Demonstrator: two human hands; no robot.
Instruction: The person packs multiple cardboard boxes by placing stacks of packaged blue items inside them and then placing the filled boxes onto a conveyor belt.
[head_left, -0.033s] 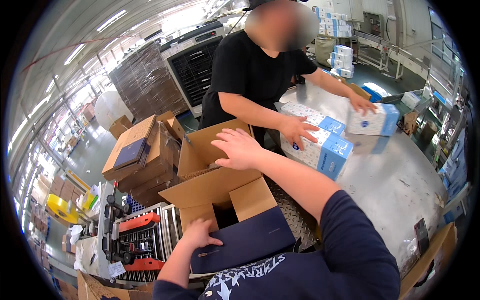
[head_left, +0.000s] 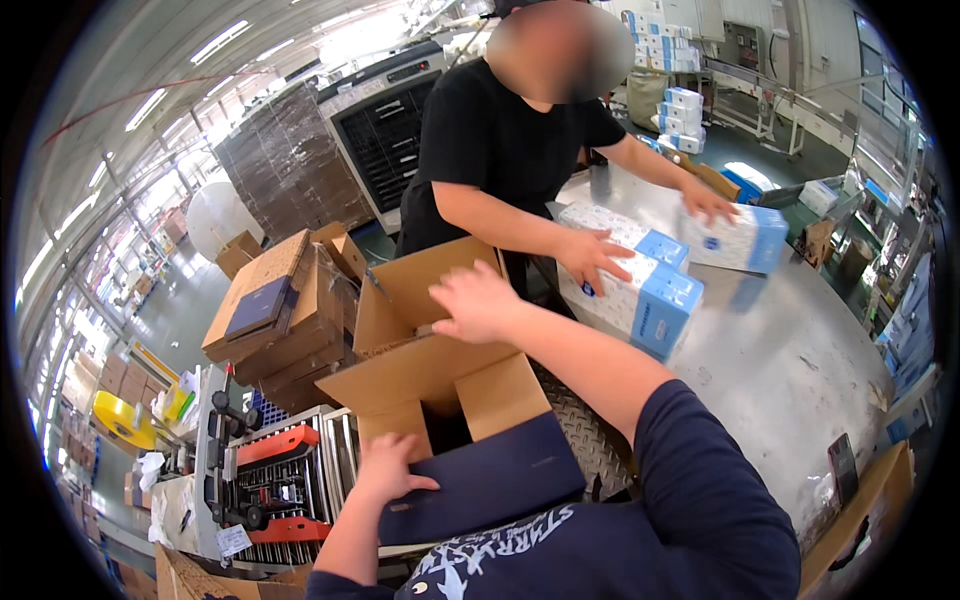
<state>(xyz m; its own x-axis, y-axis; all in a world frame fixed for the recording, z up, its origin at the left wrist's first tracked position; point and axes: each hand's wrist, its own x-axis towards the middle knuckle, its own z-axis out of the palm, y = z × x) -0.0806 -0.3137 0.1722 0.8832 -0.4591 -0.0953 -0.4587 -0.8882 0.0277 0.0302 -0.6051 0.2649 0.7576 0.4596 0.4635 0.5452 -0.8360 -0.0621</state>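
Left hand (head_left: 385, 465) lies flat, fingers spread, on the dark blue sheet (head_left: 480, 480) at six o'clock; right hand (head_left: 478, 300), open, presses the open cardboard box (head_left: 420, 365)'s flap, gripping nothing. With neither hand gripping, that flap could spring up, or the sheet slide off.

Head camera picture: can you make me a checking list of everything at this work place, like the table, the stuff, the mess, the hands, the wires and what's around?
Surface: grey metal table, scuffed, on the person's right.
Job's things: open brown cardboard box, flaps up; flat dark blue box lying at its near edge.
Clutter: white and blue boxes on the table under a co-worker's hands; more cardboard boxes stacked on the left.
Hands: left hand flat on the dark blue box, open; right hand open, over the cardboard box's far flap.
Cables: nothing seen.
Surroundings: red and silver roller machine at lower left; wrapped pallet behind; a co-worker in black opposite.
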